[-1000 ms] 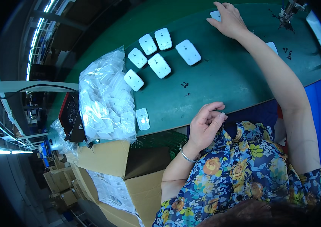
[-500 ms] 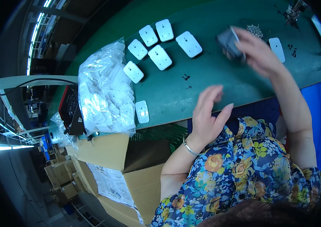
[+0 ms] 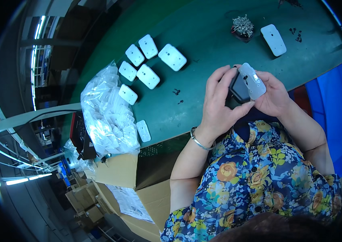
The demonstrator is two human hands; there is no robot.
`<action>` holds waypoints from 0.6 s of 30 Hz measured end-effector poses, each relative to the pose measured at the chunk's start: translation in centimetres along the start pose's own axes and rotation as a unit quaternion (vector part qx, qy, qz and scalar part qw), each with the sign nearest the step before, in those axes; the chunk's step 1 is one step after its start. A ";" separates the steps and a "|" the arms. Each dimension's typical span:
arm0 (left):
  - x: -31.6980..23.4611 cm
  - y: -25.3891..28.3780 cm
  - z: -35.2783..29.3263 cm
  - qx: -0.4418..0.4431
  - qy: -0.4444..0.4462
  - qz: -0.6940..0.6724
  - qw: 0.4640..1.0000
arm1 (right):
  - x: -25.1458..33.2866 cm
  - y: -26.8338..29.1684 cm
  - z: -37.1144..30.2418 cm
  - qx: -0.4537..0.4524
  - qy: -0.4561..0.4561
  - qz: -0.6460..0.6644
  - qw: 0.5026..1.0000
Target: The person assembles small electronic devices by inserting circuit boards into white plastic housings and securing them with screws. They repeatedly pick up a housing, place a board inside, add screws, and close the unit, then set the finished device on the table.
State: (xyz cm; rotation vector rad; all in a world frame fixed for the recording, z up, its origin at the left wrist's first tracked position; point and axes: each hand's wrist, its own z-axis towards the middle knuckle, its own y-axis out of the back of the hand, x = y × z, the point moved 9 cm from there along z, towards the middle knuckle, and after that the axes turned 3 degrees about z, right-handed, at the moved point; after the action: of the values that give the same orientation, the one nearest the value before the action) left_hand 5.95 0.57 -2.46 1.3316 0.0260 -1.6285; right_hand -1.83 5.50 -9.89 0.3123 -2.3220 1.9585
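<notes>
Both hands hold a small black box (image 3: 240, 88) with a pale plate (image 3: 256, 87) along one side, tilted on edge near the table's front. My left hand (image 3: 219, 101) curls its fingers and thumb round the black side. On the other side, my right hand (image 3: 275, 96) grips behind the plate, its fingers partly hidden. A small dark mark or part shows on the plate; I cannot tell which. Several white-topped boxes (image 3: 148, 76) sit on the green table (image 3: 207, 52) to the left. Another white-topped box (image 3: 273, 40) lies at the far right.
A heap of small metal pins (image 3: 242, 27) stands beyond my hands. Little black pieces (image 3: 176, 92) lie on the table. At the left are a clear bag of white plates (image 3: 108, 111), a loose plate (image 3: 143, 131) and an open cardboard carton (image 3: 118, 171). Blue bins (image 3: 334, 109) stand at right.
My right hand has come back from the far side with the black box and plate, toward me. My left hand has moved up and closed on it. The view has shifted.
</notes>
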 end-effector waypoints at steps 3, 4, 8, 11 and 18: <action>1.6 -0.8 -1.0 0.007 0.040 -0.107 0.993 | 0.1 -0.2 -0.5 0.018 -0.017 0.023 0.999; 1.7 -0.9 -1.0 -0.004 0.048 -0.139 0.989 | 0.3 -0.2 -0.6 0.009 -0.013 0.029 0.999; 2.2 -1.0 -0.7 -0.034 0.091 -0.286 0.953 | 1.6 -0.1 -1.7 -0.037 0.009 0.018 0.999; 2.9 -1.3 -1.3 -0.046 0.146 -0.380 0.912 | 5.3 -0.8 -3.3 0.017 0.053 0.002 0.998; 2.2 -2.9 -1.2 -0.014 0.147 -0.428 0.892 | 22.7 2.4 -9.0 -0.202 0.339 -0.277 0.876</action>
State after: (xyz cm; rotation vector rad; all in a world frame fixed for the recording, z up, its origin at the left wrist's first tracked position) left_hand 5.04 1.29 -6.14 1.6485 0.9348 -2.0874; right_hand -25.04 12.52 -6.13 0.1776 -1.8230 1.0431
